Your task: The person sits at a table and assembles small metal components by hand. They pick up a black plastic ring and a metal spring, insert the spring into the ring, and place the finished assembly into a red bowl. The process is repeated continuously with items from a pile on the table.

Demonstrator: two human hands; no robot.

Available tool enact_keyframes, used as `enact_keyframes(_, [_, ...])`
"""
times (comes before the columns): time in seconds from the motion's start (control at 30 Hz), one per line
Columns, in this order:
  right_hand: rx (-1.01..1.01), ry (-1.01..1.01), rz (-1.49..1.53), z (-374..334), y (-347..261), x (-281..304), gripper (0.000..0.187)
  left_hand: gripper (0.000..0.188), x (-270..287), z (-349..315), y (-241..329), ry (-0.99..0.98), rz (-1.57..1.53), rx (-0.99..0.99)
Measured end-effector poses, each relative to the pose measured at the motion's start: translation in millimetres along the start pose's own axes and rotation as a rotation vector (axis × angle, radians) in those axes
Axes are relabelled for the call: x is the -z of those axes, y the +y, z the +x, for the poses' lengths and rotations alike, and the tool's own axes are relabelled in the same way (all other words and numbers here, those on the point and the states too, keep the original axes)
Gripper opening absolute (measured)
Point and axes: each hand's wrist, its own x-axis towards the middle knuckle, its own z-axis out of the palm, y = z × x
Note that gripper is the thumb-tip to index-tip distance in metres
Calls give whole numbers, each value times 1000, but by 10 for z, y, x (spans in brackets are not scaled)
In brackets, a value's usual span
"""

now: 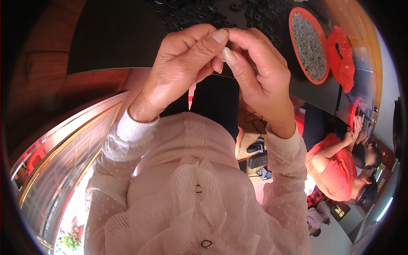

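Above the dark table's near edge, both my hands meet with their fingertips nearly touching. My left hand [180, 63] is closed, its thumb pressed against the bent fingers. My right hand [265, 70] pinches with thumb and forefinger right beside the left thumb tip. Whatever lies between the fingertips is hidden or too small to make out. Below my left palm a thin pink-red pointed strip [191, 97] shows; I cannot tell whether that hand holds it. Just beyond my fingers, many small black curved pieces [193, 12] are scattered on the table.
On the right of the dark table [112, 40] stands a red bowl [326, 63] full of small grey pieces. Beside it lies a red wavy-rimmed dish [346, 63] with something black in it. Farther right, a person in a red shirt [333, 174] sits, hands raised.
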Motion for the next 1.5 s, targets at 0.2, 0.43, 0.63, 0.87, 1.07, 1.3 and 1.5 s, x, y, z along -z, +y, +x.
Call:
enact_keyframes(0.2, [-21,6,-24,32,-38,64,10,28,16,-14,21,-40,0,-12])
enact_keyframes(0.43, [-156,60,50,-13,-105,28,4,22,61,12,-72,-149,132,-148])
enact_keyframes(0.63, [-322,10,85,-27,-179,51,8,22,50,0,-26,-133,162,-109])
enact_keyframes(0.87, [-227,-138,48,-100,-159,75,15,24,51,-31,40,-110,96,3])
enact_keyframes(1.07, [-335,-130,101,-41,-177,101,24,29,43,-34,17,-99,63,67])
enact_keyframes(1.3, [-258,-93,-5,-65,-122,71,26,30,2,-39,-19,-22,1,70])
enact_keyframes(1.5, [-222,-86,-2,-61,-80,95,28,20,35,-32,-30,-130,-37,-30])
